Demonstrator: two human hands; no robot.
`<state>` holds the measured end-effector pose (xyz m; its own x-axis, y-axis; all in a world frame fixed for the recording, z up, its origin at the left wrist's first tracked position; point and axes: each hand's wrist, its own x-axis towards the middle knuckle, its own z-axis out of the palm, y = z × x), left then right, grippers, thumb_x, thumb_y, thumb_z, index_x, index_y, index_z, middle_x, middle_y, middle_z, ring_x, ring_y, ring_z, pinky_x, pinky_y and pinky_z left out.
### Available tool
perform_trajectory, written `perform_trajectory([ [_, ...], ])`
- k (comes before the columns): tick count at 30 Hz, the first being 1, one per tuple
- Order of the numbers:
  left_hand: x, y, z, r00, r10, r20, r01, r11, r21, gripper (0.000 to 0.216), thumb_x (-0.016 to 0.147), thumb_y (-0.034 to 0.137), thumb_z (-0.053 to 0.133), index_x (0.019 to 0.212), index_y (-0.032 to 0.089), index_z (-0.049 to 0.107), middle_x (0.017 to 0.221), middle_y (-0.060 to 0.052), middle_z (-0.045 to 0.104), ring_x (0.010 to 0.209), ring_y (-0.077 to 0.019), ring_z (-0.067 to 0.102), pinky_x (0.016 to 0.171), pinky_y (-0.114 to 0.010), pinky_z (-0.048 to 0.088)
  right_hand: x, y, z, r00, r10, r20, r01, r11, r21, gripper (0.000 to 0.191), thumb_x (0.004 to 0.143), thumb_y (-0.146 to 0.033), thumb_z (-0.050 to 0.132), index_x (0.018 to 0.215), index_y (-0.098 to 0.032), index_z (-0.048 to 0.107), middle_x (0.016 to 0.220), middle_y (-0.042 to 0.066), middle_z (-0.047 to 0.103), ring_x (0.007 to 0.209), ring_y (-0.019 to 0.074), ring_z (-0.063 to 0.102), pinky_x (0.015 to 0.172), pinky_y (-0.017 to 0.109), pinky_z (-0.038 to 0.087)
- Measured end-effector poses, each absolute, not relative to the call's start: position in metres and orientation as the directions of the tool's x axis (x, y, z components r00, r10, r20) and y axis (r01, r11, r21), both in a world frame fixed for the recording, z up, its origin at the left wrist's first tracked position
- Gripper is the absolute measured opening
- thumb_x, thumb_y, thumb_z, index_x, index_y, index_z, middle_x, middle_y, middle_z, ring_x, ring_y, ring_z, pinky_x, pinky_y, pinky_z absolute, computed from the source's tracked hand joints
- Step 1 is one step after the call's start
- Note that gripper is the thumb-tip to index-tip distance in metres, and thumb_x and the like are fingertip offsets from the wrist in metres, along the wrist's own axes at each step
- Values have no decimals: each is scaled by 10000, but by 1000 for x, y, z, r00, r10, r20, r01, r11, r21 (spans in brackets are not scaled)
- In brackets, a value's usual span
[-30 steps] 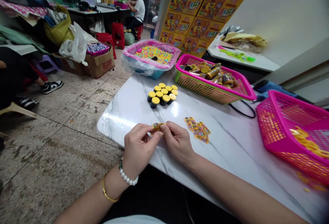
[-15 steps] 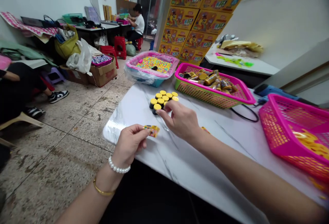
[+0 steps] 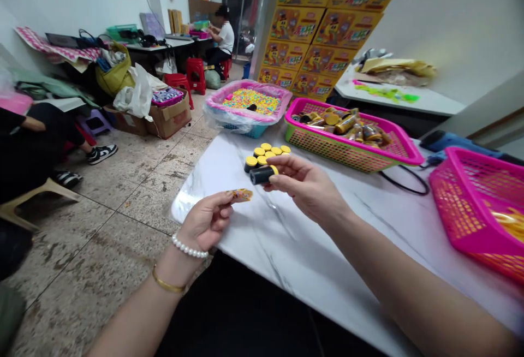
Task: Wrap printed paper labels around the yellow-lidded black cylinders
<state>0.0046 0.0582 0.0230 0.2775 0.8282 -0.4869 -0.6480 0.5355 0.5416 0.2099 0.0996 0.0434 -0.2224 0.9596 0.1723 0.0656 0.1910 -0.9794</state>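
My left hand (image 3: 204, 219), palm partly up, pinches a small colourful printed wrapper (image 3: 242, 195) by its left end, above the table edge. My right hand (image 3: 315, 188) holds a small black canister (image 3: 261, 176) with a yellow cap, tipped on its side with its black end toward the left. The canister is just above and apart from the wrapper. Several more yellow-capped canisters (image 3: 251, 161) stand upright in a close group behind it, some partly hidden by my right hand.
On the marble-patterned table (image 3: 262, 248) stand a plastic-lined basin (image 3: 223, 119) of coloured beads, a pink-and-green basket (image 3: 327, 147) of wrapped canisters and a pink basket (image 3: 462, 204) with yellow pieces. Printed yellow boxes (image 3: 305, 24) are stacked behind. A co-worker (image 3: 224, 37) sits far back; another person's legs show at left.
My right hand has lifted a canister out of the group, tipped it sideways and brought it nearer me. The wrapper in my left hand has turned and looks flatter. The view has shifted slightly.
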Motion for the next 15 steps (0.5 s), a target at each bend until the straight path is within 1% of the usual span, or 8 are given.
perform_trajectory([
  [1,7,60,23,289,826,-484,-666,537,518,119,852,43,586,787,48,684,814,-77,690,415,17,382,293,-73,193,212,95,47,-253,957,143,-30,140,-990,390,730,-433,800,1010,-200,661,941,57,725,748,184,691,673,364,584],
  [2,9,61,23,300,820,-487,-680,542,494,130,866,41,568,787,51,670,776,-64,671,406,14,376,288,-75,190,214,91,49,-270,954,128,-78,111,-991,396,720,-446,815,1000,-204,674,936,53,728,752,183,695,682,369,593],
  [3,11,62,24,312,813,-492,-691,550,470,134,879,42,554,796,55,658,738,-48,646,397,11,367,285,-77,188,214,88,49,-276,953,127,-93,105,-990,394,708,-449,830,982,-206,685,920,48,730,749,179,695,690,366,598],
  [5,16,63,25,331,798,-504,-707,563,427,124,898,49,537,828,63,639,678,-15,592,379,9,349,281,-78,181,214,85,48,-269,951,156,-61,145,-988,388,689,-446,850,950,-202,696,898,43,731,754,171,692,712,355,601],
  [8,21,63,26,332,790,-516,-729,562,391,118,922,53,511,871,74,616,647,13,544,363,9,332,280,-78,165,213,84,43,-232,942,243,68,265,-962,357,710,-431,835,936,-195,692,875,43,728,767,172,693,753,351,601],
  [10,22,63,26,318,792,-521,-746,548,378,131,931,46,492,870,80,602,645,20,532,359,10,332,280,-80,159,213,83,41,-207,927,312,182,350,-919,315,743,-397,807,952,-197,683,883,46,730,794,184,703,793,366,600],
  [13,25,64,25,302,799,-521,-758,532,377,127,922,35,506,842,89,589,631,29,518,355,12,331,281,-82,156,213,78,42,-197,888,415,360,459,-812,249,786,-323,761,987,-207,671,949,57,735,878,205,713,876,392,588],
  [15,26,65,23,292,802,-521,-758,526,386,117,913,45,533,821,96,584,627,28,526,355,10,341,279,-82,158,213,73,45,-225,844,486,468,532,-706,210,803,-291,731,989,-217,666,948,56,734,884,211,708,886,398,583],
])
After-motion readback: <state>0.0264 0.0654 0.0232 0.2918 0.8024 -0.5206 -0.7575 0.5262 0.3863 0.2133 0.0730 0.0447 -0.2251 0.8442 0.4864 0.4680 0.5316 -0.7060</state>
